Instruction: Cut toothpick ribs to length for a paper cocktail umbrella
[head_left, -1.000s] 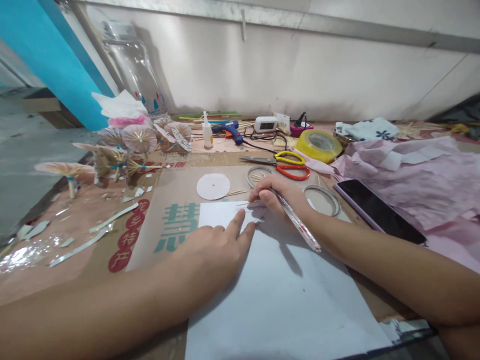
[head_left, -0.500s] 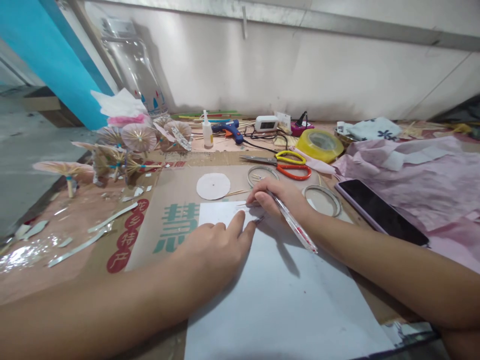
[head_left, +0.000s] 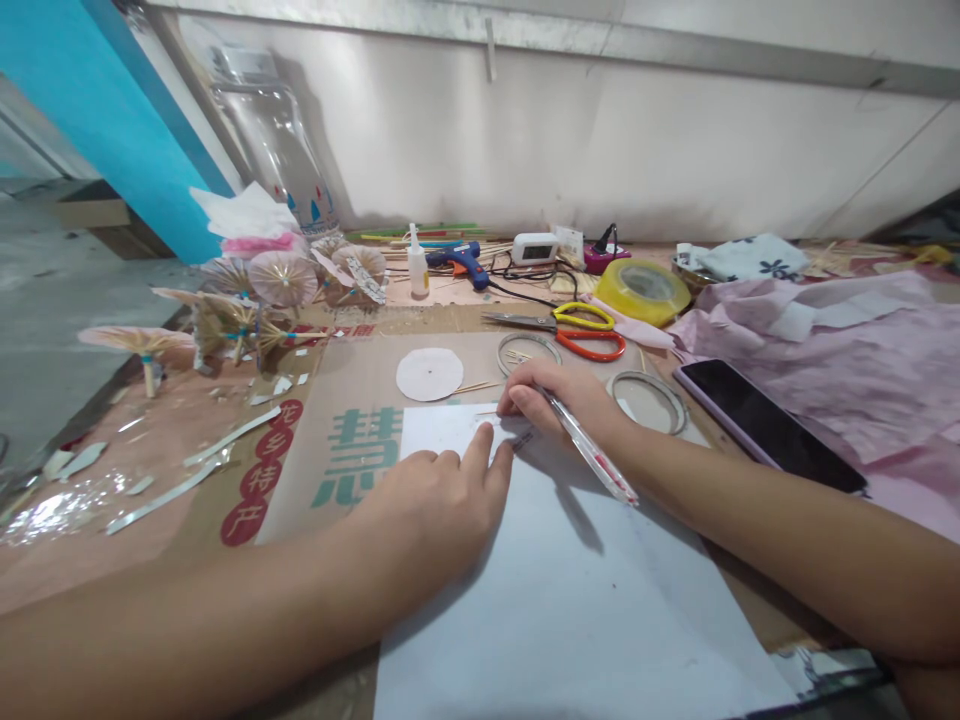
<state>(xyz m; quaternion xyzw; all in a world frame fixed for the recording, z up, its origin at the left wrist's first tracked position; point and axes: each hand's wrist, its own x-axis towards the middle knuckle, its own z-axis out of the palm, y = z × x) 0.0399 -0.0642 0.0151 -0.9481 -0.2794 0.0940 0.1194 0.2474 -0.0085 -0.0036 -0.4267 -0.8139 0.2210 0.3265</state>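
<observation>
Two hands on one sheet. White paper [head_left: 585, 600] lies flat on cardboard [head_left: 349, 375], stretching toward 6 o'clock from the fingertips.

Right hand [head_left: 551, 400] is curled around a clear pen [head_left: 600, 462]: barrel in the thumb crook, long axis between 10 and 11 through to between 4 and 5, tail at the low end. Pen tip is hidden by the fingers.

Key relation: thin tan stick [head_left: 487, 413] at the right hand's 9 o'clock, near the paper's far edge, long axis roughly 9 to 3. Its 3 o'clock end meets the right fingertips; can't tell if it's pinched or just touched. Right hand is the nearer one.

Left hand [head_left: 442, 490] is palm down on the paper, index extended, nothing visible in its grasp; underside not shown. Its index tip is just off the stick, at the stick's 6 o'clock.

White disc [head_left: 429, 378] sits apart, about 10 o'clock from the right fingertips, loose sticks [head_left: 475, 386] at the disc's 4 o'clock.
</observation>
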